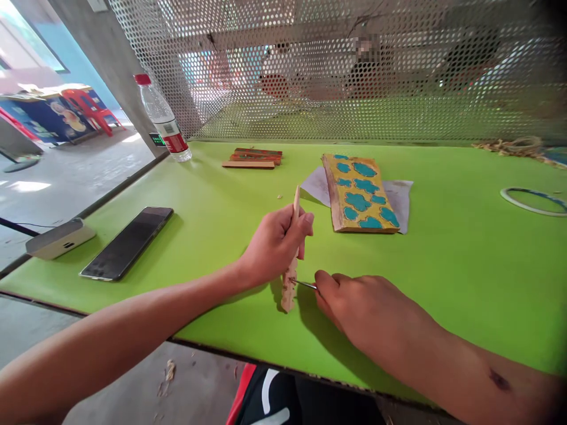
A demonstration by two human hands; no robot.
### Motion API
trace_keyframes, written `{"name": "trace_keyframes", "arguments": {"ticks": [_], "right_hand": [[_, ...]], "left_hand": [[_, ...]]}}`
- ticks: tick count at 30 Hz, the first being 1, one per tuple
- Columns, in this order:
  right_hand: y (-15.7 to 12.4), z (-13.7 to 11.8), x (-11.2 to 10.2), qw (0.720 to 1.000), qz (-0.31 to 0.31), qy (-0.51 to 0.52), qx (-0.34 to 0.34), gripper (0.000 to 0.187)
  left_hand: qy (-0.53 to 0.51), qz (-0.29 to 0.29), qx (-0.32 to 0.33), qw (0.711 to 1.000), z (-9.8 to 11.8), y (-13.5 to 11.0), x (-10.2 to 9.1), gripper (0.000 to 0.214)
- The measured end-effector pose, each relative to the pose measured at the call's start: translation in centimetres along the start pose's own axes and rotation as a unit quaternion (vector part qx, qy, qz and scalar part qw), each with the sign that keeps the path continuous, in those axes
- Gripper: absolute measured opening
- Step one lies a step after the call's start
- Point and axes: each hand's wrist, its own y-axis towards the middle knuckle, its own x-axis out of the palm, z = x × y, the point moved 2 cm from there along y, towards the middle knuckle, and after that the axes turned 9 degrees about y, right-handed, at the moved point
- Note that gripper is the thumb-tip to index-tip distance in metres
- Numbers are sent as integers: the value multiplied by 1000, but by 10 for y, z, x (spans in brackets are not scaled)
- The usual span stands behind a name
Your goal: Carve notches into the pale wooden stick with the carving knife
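My left hand (279,242) is closed around the middle of a narrow strip of pale wood (289,293), which stands tilted over the green table. Its lower part has notched edges and small brown marks. Closed in my right hand (367,304) is a thin metal tool (305,285); its tip meets the strip's marked face, and its handle is hidden in my fingers, so I cannot tell its exact kind. Beyond my hands lies a board painted yellow with blue blotches (358,195), resting on a sheet of paper (401,203).
A phone (128,243) and a pale wedge-shaped device (62,239) lie at left on the green table (212,218). Behind them stands a plastic bottle (163,121). Painted wood strips (254,157) are near the back, a ring (534,202) at right. Perforated metal mesh (319,77) closes the far side.
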Motion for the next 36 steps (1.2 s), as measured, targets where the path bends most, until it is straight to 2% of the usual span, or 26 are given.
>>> {"name": "trace_keyframes", "arguments": {"ticks": [7, 13, 20, 23, 31, 36], "right_hand": [[2, 10, 3, 999, -5, 53, -10, 13], [6, 18, -2, 990, -23, 140, 9, 21], [9, 19, -13, 981, -42, 187, 17, 24], [5, 18, -11, 986, -29, 166, 8, 23], [-2, 9, -1, 999, 50, -10, -18, 15], [-3, 4, -3, 997, 59, -40, -7, 17]], "left_hand": [[-14, -12, 39, 999, 3, -1, 1, 38], [-19, -14, 35, 999, 2, 0, 1, 41], [-2, -17, 10, 1000, 1, 3, 1, 43], [10, -23, -2, 1000, 0, 3, 1, 42], [57, 4, -29, 998, 0, 3, 1, 32], [82, 13, -28, 996, -1, 4, 1, 31]]}}
